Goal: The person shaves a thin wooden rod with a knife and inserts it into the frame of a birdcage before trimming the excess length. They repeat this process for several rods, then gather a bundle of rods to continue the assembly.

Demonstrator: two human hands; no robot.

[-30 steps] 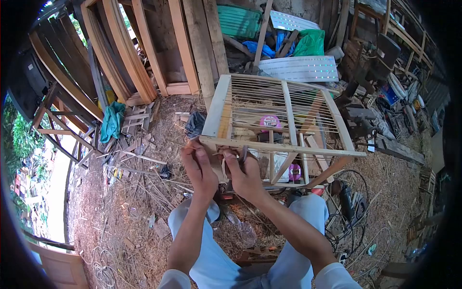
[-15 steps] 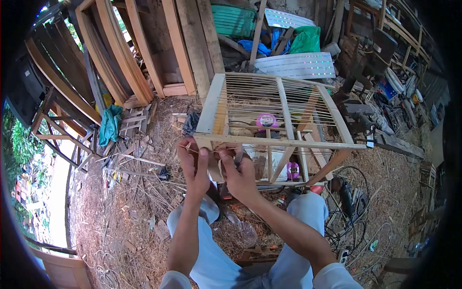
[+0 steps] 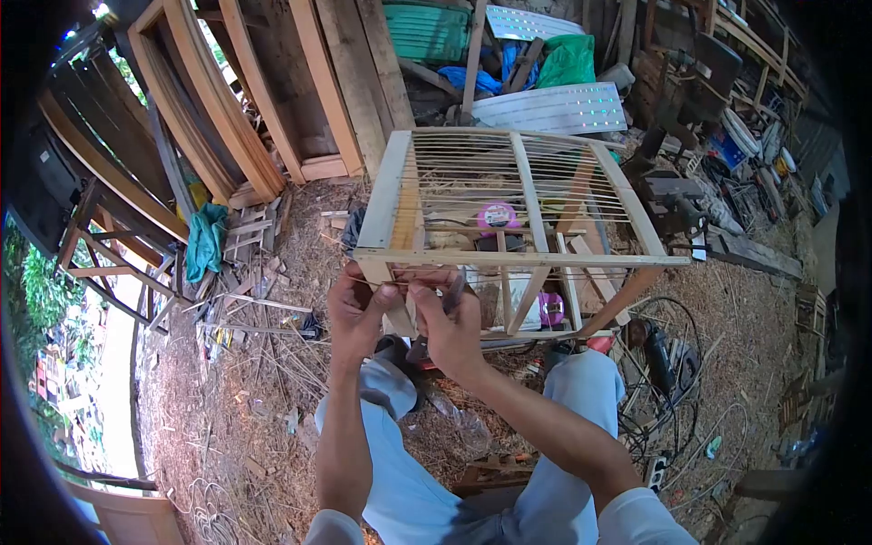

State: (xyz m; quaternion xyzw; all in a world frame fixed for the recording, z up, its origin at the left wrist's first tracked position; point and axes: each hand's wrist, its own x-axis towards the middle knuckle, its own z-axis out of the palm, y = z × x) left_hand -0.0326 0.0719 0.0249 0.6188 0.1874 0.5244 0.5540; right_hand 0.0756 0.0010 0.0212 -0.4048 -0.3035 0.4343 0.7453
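Observation:
A wooden frame with many thin parallel rods (image 3: 522,258) stands in front of me, its near rail running left to right. Just below the left end of that rail, my left hand (image 3: 359,313) is closed, thumb and fingers pinching at a thin stick too small to make out well. Close beside it, my right hand (image 3: 445,322) is closed round a dark, narrow tool (image 3: 452,292) that sticks up past its fingers. The fingertips of both hands nearly meet. Through the rods show a round pink and white item (image 3: 497,217) and a purple one (image 3: 551,309).
Tall wooden frames (image 3: 227,100) lean at the upper left, near a green cloth (image 3: 207,242). White perforated panels (image 3: 552,109) and a green bag (image 3: 567,62) lie behind the frame. Black cables (image 3: 695,363) and a dark power tool (image 3: 658,359) are on the littered ground at right.
The view has shifted slightly, so the frame appears a little higher and farther left. My right hand has turned, and the dark tool in it shows more clearly.

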